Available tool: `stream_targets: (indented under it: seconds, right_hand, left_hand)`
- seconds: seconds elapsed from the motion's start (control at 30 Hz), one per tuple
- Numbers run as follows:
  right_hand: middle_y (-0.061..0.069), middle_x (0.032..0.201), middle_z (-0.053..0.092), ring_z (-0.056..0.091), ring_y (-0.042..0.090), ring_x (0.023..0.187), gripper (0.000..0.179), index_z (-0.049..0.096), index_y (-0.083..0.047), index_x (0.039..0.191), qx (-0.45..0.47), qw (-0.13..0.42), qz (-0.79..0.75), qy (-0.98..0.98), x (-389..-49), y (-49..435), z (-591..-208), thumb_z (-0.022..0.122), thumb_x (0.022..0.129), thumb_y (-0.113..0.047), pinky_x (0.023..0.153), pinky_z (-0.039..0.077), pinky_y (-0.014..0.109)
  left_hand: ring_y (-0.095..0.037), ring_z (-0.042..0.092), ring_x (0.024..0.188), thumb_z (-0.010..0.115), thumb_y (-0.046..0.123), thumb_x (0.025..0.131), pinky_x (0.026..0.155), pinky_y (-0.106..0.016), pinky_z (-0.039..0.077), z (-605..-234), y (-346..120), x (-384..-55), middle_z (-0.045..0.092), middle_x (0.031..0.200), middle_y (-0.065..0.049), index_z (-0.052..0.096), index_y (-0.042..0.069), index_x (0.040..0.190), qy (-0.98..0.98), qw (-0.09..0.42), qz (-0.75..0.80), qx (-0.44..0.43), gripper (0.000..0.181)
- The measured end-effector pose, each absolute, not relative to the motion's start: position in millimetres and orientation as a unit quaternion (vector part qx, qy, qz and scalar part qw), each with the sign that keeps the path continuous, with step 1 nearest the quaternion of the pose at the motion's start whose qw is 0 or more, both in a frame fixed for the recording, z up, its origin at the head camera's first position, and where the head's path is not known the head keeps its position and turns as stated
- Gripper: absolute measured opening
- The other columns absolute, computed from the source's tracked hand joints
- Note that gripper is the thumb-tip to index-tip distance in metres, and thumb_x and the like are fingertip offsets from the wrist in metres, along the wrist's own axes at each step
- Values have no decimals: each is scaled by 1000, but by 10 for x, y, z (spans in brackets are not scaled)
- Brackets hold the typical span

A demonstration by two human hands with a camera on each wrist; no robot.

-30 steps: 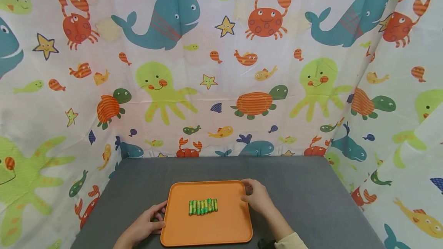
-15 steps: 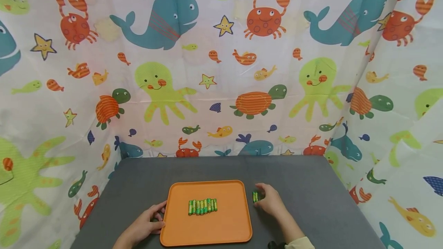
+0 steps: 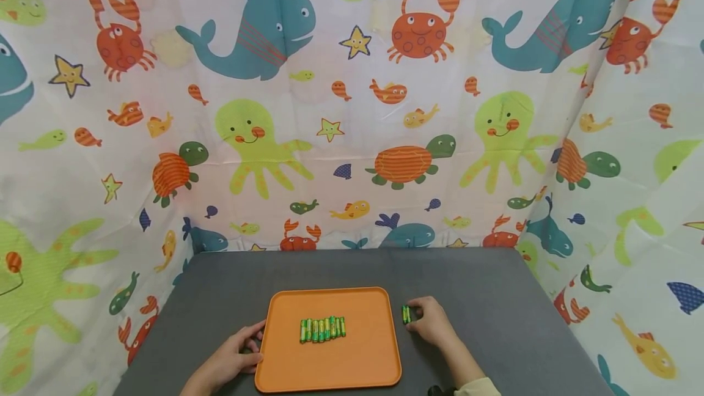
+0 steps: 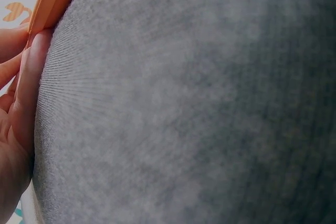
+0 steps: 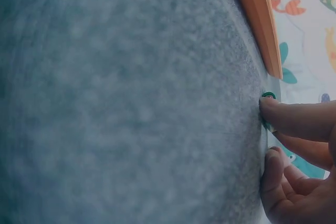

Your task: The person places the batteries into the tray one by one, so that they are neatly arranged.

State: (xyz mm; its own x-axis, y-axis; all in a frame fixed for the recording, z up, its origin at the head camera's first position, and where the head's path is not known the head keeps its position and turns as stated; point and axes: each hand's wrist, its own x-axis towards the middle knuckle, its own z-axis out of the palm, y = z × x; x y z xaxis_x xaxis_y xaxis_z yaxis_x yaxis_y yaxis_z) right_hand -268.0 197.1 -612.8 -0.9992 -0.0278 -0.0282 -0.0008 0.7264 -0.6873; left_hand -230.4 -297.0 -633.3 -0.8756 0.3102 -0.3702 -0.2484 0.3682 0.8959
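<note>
An orange tray [image 3: 328,371] lies on the grey table with a side-by-side row of several green-and-yellow batteries [image 3: 321,329]. My left hand [image 3: 233,350] rests at the tray's left edge, thumb and fingertips touching the rim; in the left wrist view its fingers [image 4: 37,61] lie against the orange edge. Just right of the tray, my right hand [image 3: 431,321] pinches a small pair of upright-lying green batteries [image 3: 406,315] on the table. In the right wrist view the thumb [image 5: 294,116] covers most of one battery [image 5: 269,96], whose green end shows.
The grey table [image 3: 484,298] extends around the tray on all sides. Behind and beside it hangs a white curtain [image 3: 352,225] printed with sea animals. A dark object [image 3: 440,391] sits by the right sleeve.
My right hand has moved from the tray's right rim to the table just right of it, where the green batteries now show at its fingertips. The left hand and tray stay put.
</note>
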Motion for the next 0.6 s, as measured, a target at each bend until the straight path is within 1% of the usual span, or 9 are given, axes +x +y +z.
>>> stream_targets:
  seconds: [0.13,0.3,0.47,0.6]
  right_hand:
    - [14,109,63,64,26,93,47,73,-3,113,7,19,-376,926,-2681,1977,-6115,89,69,-2,74,53,42]
    - [12,106,69,67,26,95,49,70,0,117,21,16,-395,918,-2666,1981,-6085,87,71,-1,77,55,41]
    - [11,106,72,70,24,94,49,67,3,121,21,7,-441,897,-2645,1960,-6041,82,75,2,73,57,37]
    - [8,106,73,70,21,94,49,66,1,124,10,1,-470,882,-2650,1886,-5979,82,78,0,72,58,34]
  left_hand:
    - [-24,56,91,74,14,90,74,-37,58,-6324,-2975,-2320,53,106,-14,31,3,158,788,252,562,19,81]
    - [-24,55,92,74,14,91,74,-38,58,-6315,-2984,-2323,51,110,-14,30,2,158,785,255,564,20,81]
    - [-24,55,92,74,15,91,75,-39,58,-6316,-2993,-2337,50,110,-14,29,2,158,781,259,568,22,82]
    - [-25,55,91,74,15,91,75,-39,58,-6310,-3000,-2339,51,108,-14,28,2,158,779,260,570,26,83]
